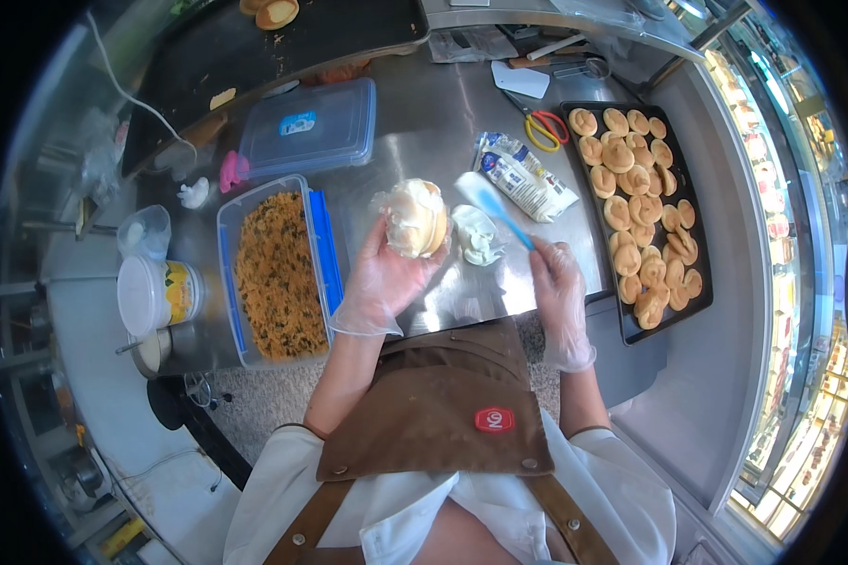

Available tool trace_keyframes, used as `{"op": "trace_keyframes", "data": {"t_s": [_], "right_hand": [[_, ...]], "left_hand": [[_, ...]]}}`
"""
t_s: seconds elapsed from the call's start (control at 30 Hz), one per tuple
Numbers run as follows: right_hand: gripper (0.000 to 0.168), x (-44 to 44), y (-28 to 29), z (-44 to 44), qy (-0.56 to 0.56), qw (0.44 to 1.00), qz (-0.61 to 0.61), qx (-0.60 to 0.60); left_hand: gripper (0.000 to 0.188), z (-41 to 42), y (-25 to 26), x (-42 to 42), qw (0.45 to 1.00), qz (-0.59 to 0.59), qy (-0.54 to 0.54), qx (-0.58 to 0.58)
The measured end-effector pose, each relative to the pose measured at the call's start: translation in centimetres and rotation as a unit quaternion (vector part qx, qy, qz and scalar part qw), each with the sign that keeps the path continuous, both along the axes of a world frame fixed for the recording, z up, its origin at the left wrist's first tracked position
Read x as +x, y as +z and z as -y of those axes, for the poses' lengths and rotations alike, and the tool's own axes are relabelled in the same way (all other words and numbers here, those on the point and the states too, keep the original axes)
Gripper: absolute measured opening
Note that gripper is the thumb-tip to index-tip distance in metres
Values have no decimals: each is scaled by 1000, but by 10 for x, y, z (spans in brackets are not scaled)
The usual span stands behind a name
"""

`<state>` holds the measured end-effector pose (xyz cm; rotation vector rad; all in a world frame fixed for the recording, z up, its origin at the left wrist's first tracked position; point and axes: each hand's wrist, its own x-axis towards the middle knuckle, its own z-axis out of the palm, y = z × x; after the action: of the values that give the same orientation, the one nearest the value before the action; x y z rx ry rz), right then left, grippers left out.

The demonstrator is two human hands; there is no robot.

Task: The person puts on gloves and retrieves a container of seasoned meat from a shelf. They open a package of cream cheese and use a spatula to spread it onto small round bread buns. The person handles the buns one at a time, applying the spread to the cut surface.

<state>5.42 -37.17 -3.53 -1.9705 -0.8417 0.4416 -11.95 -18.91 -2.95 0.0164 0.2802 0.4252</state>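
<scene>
In a clear plastic glove, my left hand (390,282) holds up a small round cake (417,219) smeared with white cream. My right hand (560,286), gloved too, grips the blue handle of a spatula (498,208), whose pale blade is coated in cream. The blade is apart from the cake. Between the hands, a mound of white cream (476,235) rests on the steel table. Behind it lies a printed plastic pouch (526,176). Left of my left hand stands a clear plastic box (230,282) filled with brown meat floss mixed with dark flecks (279,275).
Several small round cakes (632,166) are heaped on a black baking tray (699,282) at right. Scissors (545,131) and a white scraper (519,79) lie behind. A plastic lid (311,127), a white tub (145,295) and a dark tray (325,35) stand at left and back.
</scene>
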Motion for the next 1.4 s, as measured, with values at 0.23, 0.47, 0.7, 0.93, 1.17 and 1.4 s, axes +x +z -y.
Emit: {"op": "trace_keyframes", "data": {"t_s": [0.23, 0.47, 0.7, 0.93, 1.17, 1.4], "right_hand": [[22, 17, -125, -1, 7, 958, 183, -221], [25, 21, -108, 39, -24, 979, 43, -198], [29, -14, 3, 8, 53, 979, -193, 42], [32, -19, 25, 5, 96, 986, 134, 30], [32, -5, 38, -21, 87, 977, 190, 43], [28, -13, 55, -14, 120, 991, 55, 0]], "left_hand": [[52, -4, -18, -4, 996, -15, 6, -83], [58, -6, -20, -5, 988, -13, 32, -149], [60, -4, -26, -2, 990, -29, 23, -134], [58, -1, -20, 1, 990, -78, 47, -112], [57, 4, -20, 0, 993, -56, 11, -100], [52, 0, -25, 0, 992, -65, 37, -97]]}}
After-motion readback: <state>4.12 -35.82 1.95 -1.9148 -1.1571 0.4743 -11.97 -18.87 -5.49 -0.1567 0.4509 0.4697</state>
